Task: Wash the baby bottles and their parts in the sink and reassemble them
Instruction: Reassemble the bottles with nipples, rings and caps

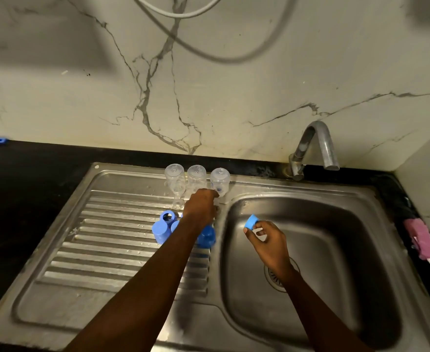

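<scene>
Three clear baby bottles stand upside down at the back of the steel draining board (107,232): the left bottle (174,175), the middle bottle (196,176) and the right bottle (220,179). My left hand (201,207) reaches to the right bottle and its fingers curl round the bottle's lower part. Over the sink basin (335,262) my right hand (268,240) pinches a blue collar ring (251,222) with a clear teat in it. Blue caps (161,231) and another blue cap (206,237) stand on the board beside my left forearm.
A blue ring (167,216) lies behind the caps. The tap (315,146) curves over the basin's back edge, with no water seen running. A pink bottle brush (423,240) lies on the black counter at the right. A grey hose (208,49) hangs on the marble wall.
</scene>
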